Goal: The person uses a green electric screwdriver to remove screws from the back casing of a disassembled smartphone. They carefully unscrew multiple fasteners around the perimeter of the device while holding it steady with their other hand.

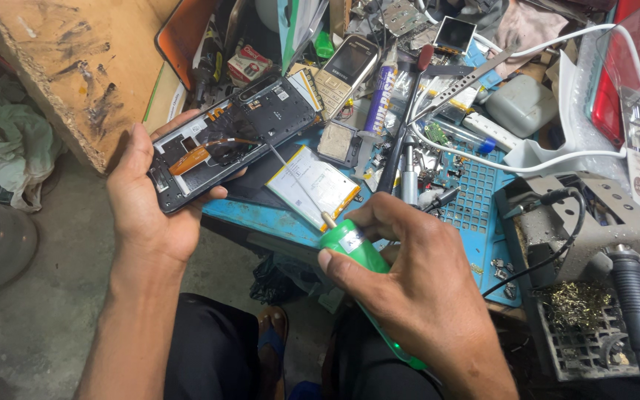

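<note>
Left hand [146, 204] grips an opened smartphone [235, 141] above the cluttered counter [483, 200]; right hand [416, 285] clasps a green screwdriver [357, 255], tip inside the phone; keeping the shaft upright should prevent slipping

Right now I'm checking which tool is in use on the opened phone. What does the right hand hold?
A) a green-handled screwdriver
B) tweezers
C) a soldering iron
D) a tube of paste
A: the right hand grips a green-handled screwdriver, its thin shaft reaching to the opened phone held in the left hand.
</note>
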